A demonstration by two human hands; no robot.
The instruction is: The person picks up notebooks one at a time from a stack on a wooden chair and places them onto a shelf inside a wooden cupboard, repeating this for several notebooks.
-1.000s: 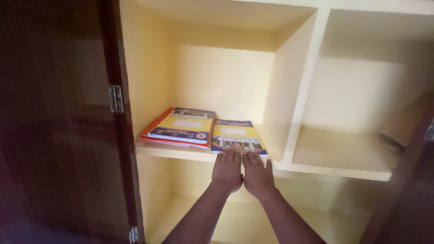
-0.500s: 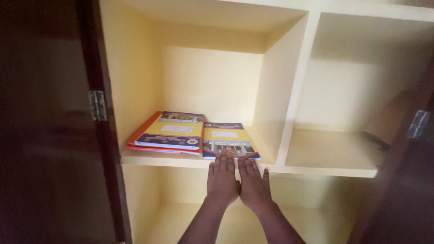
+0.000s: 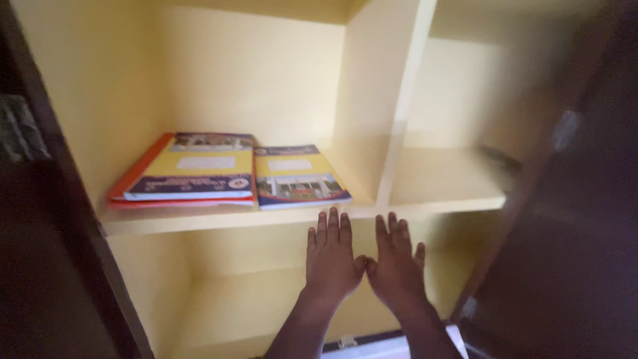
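1. The left hand (image 3: 330,256) and right hand (image 3: 397,261) are flat and empty, fingers spread, thumbs touching, low in the centre of the frame.
2. Their fingertips reach the front edge of the yellow shelf (image 3: 219,218).
3. Just above the left hand lies a yellow and blue book (image 3: 296,175).
4. Beside that book, left of centre, sits a stack of books (image 3: 186,169) with an orange cover underneath.

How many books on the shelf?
At least 3: a yellow book atop an orange book at left, a smaller yellow-and-blue book beside them. More may hide in the stack.
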